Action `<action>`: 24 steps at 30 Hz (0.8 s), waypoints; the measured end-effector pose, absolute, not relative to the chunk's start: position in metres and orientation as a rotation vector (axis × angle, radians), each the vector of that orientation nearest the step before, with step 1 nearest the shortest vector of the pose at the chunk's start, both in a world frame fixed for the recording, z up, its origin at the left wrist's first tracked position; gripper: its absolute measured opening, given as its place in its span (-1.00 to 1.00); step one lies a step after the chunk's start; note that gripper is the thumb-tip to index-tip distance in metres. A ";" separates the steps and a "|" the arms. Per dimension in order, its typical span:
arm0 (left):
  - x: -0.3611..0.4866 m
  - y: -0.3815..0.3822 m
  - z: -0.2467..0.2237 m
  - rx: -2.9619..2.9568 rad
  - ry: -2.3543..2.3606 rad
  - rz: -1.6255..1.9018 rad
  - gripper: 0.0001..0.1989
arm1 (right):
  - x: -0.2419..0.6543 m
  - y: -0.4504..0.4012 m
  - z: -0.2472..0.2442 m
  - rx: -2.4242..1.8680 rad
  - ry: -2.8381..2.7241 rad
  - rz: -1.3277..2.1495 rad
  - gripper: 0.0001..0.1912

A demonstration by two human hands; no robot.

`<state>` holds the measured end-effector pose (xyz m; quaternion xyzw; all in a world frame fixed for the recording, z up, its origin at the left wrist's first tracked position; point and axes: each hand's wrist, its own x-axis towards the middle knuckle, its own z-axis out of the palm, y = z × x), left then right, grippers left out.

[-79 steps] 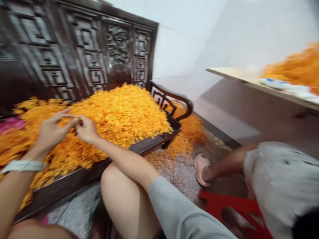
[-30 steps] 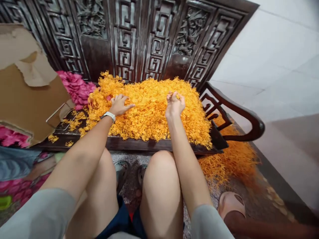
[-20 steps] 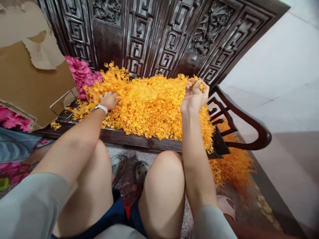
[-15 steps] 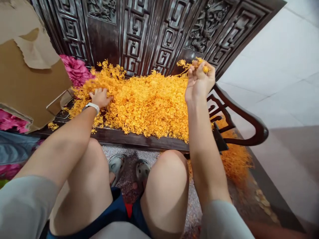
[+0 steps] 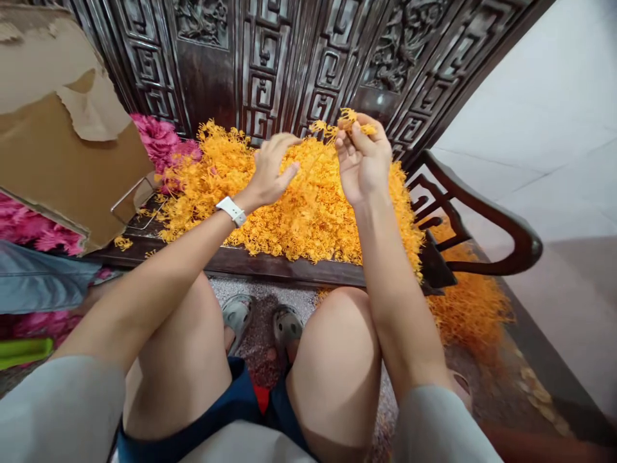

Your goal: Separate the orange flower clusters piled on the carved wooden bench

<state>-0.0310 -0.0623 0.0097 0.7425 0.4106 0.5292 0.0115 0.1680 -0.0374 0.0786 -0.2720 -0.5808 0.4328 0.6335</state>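
A wide heap of small yellow-orange artificial flower pieces [image 5: 308,218] covers the dark wooden seat. Over the middle of the heap is my left hand [image 5: 274,168], its fingers spread and nothing seen in it; a white watch [image 5: 232,211] is on that wrist. My right hand [image 5: 365,154], palm up and fingers curled, holds a few yellow flower pieces [image 5: 348,118] between thumb and fingers above the heap's right part. Some of these pieces stick out to the left of the fingertips.
Torn cardboard [image 5: 58,154] with a wire handle [image 5: 135,202] stands at the left, near pink flowers [image 5: 161,141]. Behind rises a carved wooden back [image 5: 207,83]. A curved armrest [image 5: 520,241] juts out right. Orange strands [image 5: 470,302] lie on the floor below it.
My left hand has lifted off the heap's left side and moved right, towards my right hand. My right hand has shifted slightly left, still holding the flower pieces. The view has shifted a little.
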 end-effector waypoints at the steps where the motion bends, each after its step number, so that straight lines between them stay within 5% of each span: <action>1: -0.019 -0.064 0.009 2.287 1.212 1.656 -0.53 | 0.166 -0.041 0.076 -0.609 -1.319 1.023 -0.59; 8: 0.006 -0.065 0.013 2.154 1.116 1.762 -0.47 | 0.179 -0.052 0.066 -0.745 -1.288 1.026 -0.61; 14: -0.029 -0.033 -0.002 2.166 1.279 1.711 -0.64 | 0.194 -0.048 0.042 -0.966 -1.511 0.848 -0.52; 18: -0.045 -0.007 -0.021 1.971 1.416 1.698 -0.67 | 0.180 -0.088 0.059 -0.741 -1.901 0.816 -0.48; 24: -0.083 0.008 -0.042 1.696 1.570 1.746 -0.53 | 0.175 -0.153 0.108 -0.194 -2.517 1.260 -0.68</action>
